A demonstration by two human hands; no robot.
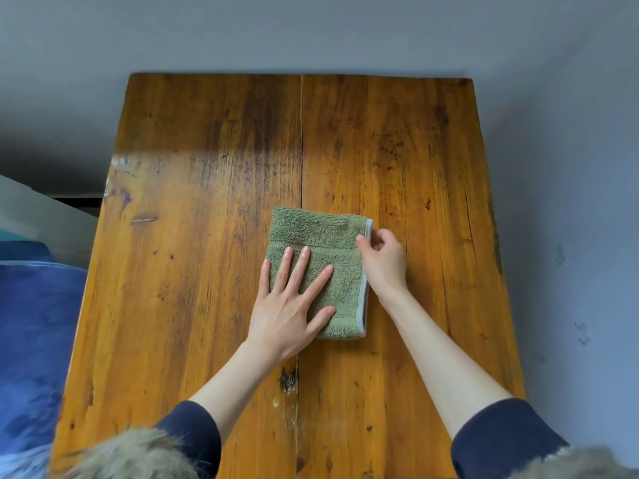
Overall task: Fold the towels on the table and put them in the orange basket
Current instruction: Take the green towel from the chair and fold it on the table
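Observation:
A green towel [320,236] with a pale blue edge lies folded into a small rectangle near the middle of the wooden table [193,209]. My left hand [292,305] lies flat on the towel's near left part, fingers spread and straight. My right hand [382,257] sits at the towel's right edge, its thumb and fingers pinching the far right corner. No orange basket is in view.
The table runs from the grey wall at the back to my body at the front. Blue fabric [31,340] and a pale ledge [38,212] lie off the table's left side. Grey floor shows to the right.

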